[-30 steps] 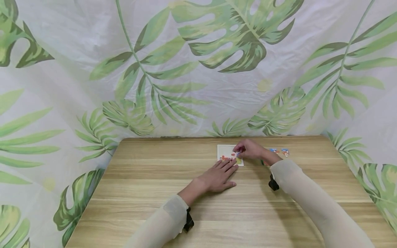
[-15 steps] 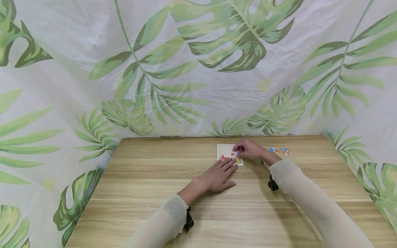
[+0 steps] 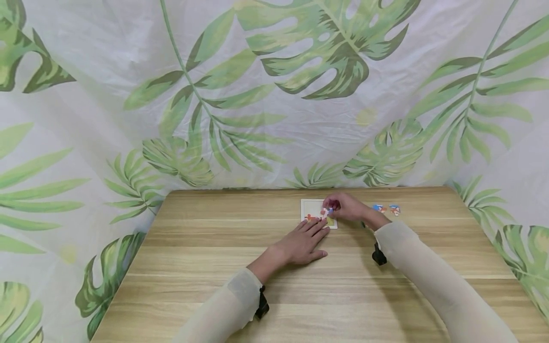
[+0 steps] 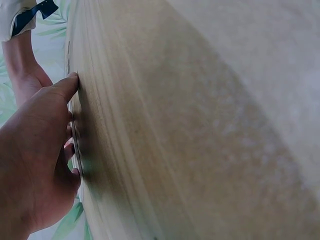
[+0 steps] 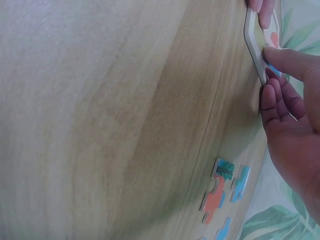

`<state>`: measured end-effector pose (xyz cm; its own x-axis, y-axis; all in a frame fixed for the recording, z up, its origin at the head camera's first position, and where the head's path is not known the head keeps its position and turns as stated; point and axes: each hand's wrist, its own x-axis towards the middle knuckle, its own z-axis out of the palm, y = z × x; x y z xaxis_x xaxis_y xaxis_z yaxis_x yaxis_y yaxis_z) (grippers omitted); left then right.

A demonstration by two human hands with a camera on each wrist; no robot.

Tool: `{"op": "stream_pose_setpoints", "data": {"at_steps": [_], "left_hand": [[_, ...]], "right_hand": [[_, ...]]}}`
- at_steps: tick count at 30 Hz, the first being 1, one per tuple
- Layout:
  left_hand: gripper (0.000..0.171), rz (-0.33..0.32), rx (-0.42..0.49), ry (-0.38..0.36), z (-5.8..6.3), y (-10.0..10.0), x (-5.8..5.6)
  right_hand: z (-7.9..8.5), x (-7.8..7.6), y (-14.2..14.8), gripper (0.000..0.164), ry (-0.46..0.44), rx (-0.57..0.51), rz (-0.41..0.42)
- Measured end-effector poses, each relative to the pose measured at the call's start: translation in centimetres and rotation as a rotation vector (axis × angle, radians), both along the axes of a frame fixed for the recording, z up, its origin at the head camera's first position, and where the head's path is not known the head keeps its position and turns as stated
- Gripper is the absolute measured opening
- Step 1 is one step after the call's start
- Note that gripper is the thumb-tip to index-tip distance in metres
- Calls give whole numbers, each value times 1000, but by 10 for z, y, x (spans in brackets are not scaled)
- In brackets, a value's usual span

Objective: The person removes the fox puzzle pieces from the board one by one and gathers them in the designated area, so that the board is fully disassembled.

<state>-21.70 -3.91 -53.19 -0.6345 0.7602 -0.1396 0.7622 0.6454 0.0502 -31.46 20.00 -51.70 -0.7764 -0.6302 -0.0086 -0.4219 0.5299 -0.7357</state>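
Observation:
A square puzzle board [image 3: 310, 206] with a white border lies near the table's back edge. Orange and yellow-green pieces fill part of its lower side. My left hand [image 3: 298, 245] lies palm down below it, with straight fingertips resting on the lower edge and the pieces there. At the board's right side my right hand [image 3: 345, 207] pinches a small blue-and-white puzzle piece [image 3: 329, 210] between thumb and fingers. In the right wrist view a blue bit of the piece [image 5: 273, 70] shows under the thumb; the fingers cover most of it.
Loose puzzle pieces [image 3: 379, 208] lie right of the board, partly behind the right wrist. The right wrist view shows an orange piece [image 5: 215, 197] and a blue piece [image 5: 240, 183] among them. A leaf-printed cloth [image 3: 257, 119] hangs behind the wooden table [image 3: 193, 262].
My right fingers have shifted slightly at the board's right side, and a bit more of the puzzle piece shows. The left hand has stayed in place.

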Motion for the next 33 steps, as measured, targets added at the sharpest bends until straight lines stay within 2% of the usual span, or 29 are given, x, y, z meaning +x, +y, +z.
{"op": "stream_pose_setpoints", "data": {"at_steps": [7, 16, 27, 33], "left_hand": [[73, 5, -2, -4, 1, 0, -1], [73, 8, 1, -18, 0, 1, 0], [73, 6, 1, -7, 1, 0, 0], [74, 3, 15, -19, 2, 0, -2]], "right_hand": [[3, 3, 1, 21, -26, -26, -16], [-3, 3, 3, 20, -57, -63, -53], [-5, 4, 3, 19, -18, -65, -64], [-1, 6, 2, 20, -32, -67, -87]]}}
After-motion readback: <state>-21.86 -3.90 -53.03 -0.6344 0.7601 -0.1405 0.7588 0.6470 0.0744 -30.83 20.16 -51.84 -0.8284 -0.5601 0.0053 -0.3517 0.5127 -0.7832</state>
